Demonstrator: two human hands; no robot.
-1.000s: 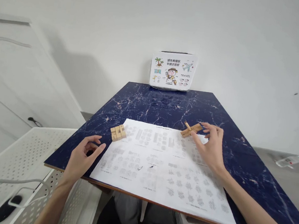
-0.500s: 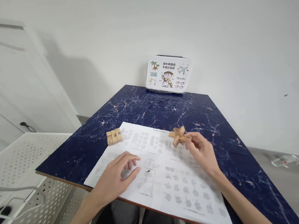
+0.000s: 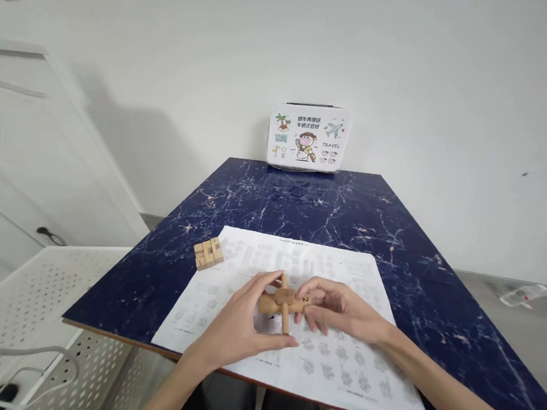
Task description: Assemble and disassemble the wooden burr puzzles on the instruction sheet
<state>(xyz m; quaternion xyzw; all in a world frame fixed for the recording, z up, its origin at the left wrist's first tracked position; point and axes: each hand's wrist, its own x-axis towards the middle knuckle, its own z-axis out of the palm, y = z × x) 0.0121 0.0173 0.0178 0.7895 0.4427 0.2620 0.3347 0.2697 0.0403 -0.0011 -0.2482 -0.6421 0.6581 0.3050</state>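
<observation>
- grasping the crossed wooden puzzle with left hand and right hand, at lower centre
- already joined crosswise; cannot tell whether complete
- leaving the block puzzle untouched, left of centre, seemingly assembled

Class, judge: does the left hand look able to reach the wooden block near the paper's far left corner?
Probably yes: only flat paper shows between the left hand and the wooden block, though that hand seems to grip the crossed wooden pieces and may need to let go.
</observation>
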